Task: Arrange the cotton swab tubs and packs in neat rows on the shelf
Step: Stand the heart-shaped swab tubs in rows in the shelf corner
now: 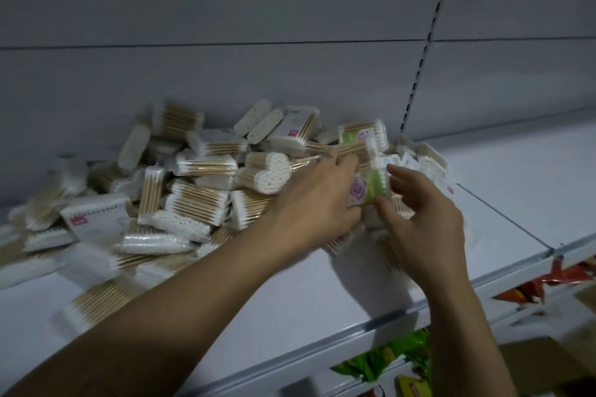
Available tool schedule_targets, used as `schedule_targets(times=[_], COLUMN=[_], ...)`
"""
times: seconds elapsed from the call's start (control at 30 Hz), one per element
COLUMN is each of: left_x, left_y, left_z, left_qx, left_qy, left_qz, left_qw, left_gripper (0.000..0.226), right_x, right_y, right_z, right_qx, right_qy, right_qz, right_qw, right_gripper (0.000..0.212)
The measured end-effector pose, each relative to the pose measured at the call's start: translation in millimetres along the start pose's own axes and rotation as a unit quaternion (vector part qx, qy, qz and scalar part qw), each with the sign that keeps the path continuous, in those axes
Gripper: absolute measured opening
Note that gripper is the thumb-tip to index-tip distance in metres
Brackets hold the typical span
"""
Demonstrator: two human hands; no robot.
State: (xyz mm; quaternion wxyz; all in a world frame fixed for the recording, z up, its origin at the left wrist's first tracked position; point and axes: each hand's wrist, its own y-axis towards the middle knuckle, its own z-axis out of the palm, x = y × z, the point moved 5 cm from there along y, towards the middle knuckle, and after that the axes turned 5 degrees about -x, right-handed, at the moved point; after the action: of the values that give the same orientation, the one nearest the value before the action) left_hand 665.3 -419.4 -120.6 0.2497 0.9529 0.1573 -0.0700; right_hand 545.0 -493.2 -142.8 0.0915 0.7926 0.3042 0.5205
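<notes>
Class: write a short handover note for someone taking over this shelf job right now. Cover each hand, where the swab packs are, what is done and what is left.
Left hand: grips the green-label pack at the heap's right side.
Right hand: pinches the same pack from the right.
Swab packs: a jumbled heap at the back of the shelf.
Done: no neat row visible yet.
Left: sort the whole heap into rows. The bare shelf on the right looks like room to start.
</notes>
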Motion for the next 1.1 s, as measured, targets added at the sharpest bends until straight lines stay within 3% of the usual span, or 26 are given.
schedule_targets(times=[0.1, 0.23, 0.3, 0.4, 0.5, 0.67, 0.8, 1.0, 1.1], left_x=[1, 20, 51, 112, 172, 234, 269, 319, 338], left_y=[-13, -35, -47, -68, -96, -155, -192, -224, -229], left_z=[-33, -82, -99, -119, -143, -193, -237, -296, -307], left_qx=[-0.089, -0.191, -0.2, -0.22, -0.242, -0.26, -0.235, -0.192, -0.136], left_qy=[-0.048, -0.093, -0.129, -0.182, -0.268, -0.217, -0.316, -0.256, -0.213], left_qz=[0.008, 0.046, -0.001, -0.145, -0.255, -0.288, -0.368, -0.405, -0.416], left_qw=[0.995, 0.976, 0.971, 0.947, 0.897, 0.896, 0.842, 0.856, 0.874], left_gripper=[0.046, 0.04, 0.044, 0.055, 0.055, 0.019, 0.014, 0.019, 0.04], right_x=[21, 55, 75, 113, 158, 226, 270, 315, 325], right_y=[-4, -13, -19, -30, -44, -78, -110, -150, -164], right_z=[-1, 18, 46, 97, 140, 205, 242, 290, 311], right_qx=[0.008, -0.005, 0.009, 0.046, 0.09, 0.162, 0.189, 0.22, 0.253], right_qy=[0.144, 0.327, 0.371, 0.335, 0.325, 0.299, 0.296, 0.308, 0.289], right_qz=[0.0, 0.011, 0.039, 0.03, 0.003, -0.027, -0.045, -0.06, -0.062], right_qw=[0.99, 0.945, 0.928, 0.94, 0.942, 0.94, 0.935, 0.924, 0.921], right_gripper=[0.046, 0.033, 0.025, 0.027, 0.032, 0.038, 0.04, 0.031, 0.036])
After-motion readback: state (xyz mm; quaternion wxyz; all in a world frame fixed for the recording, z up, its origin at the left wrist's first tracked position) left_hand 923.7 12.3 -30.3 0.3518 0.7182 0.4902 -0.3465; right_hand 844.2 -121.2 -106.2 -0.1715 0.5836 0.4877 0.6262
